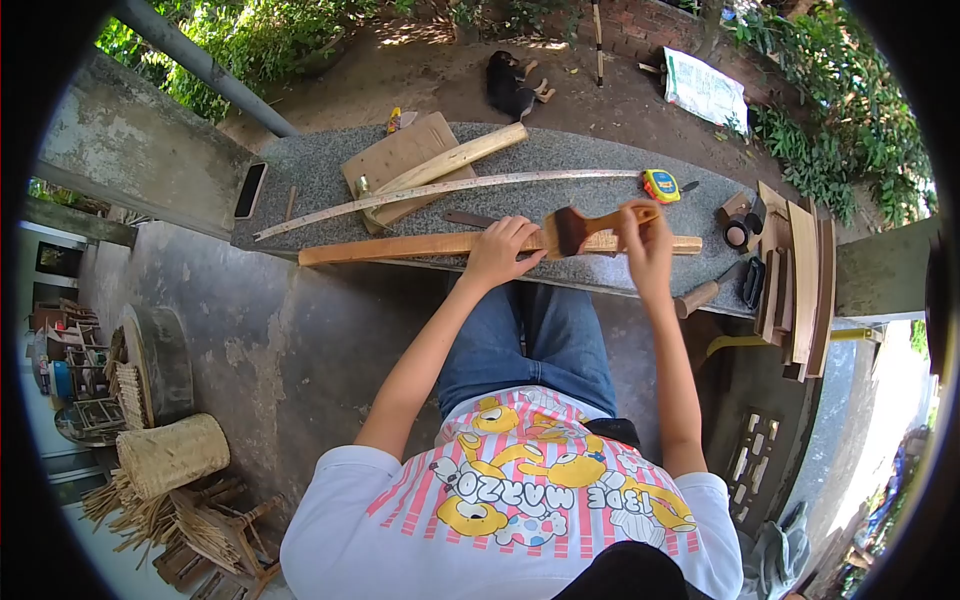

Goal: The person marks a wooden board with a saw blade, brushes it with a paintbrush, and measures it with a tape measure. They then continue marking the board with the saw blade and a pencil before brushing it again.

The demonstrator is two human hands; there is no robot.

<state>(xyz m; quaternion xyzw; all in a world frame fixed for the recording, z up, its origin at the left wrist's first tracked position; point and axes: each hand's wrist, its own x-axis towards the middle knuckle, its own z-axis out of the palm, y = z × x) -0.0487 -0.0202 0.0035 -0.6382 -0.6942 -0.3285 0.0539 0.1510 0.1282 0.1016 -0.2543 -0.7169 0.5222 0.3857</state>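
Observation:
A long wooden strip (400,248) lies along the near edge of the grey stone slab. My left hand (503,252) grips the strip near its middle, fingers laid over the top. In my right hand (648,250) is a wide paintbrush (568,232), held by its wooden handle. The dark bristle end points left and overlaps the strip just right of my left hand. Behind the left hand lies a thin dark metal ruler (468,218), partly hidden by the fingers.
On the slab (330,165) are an extended tape measure (660,185), a pale wooden stick (460,158), cardboard (400,150) and a phone (251,190). To the right are a wooden-handled tool (698,298), a round dark container (737,235) and several boards (802,285). A dog (512,85) lies beyond.

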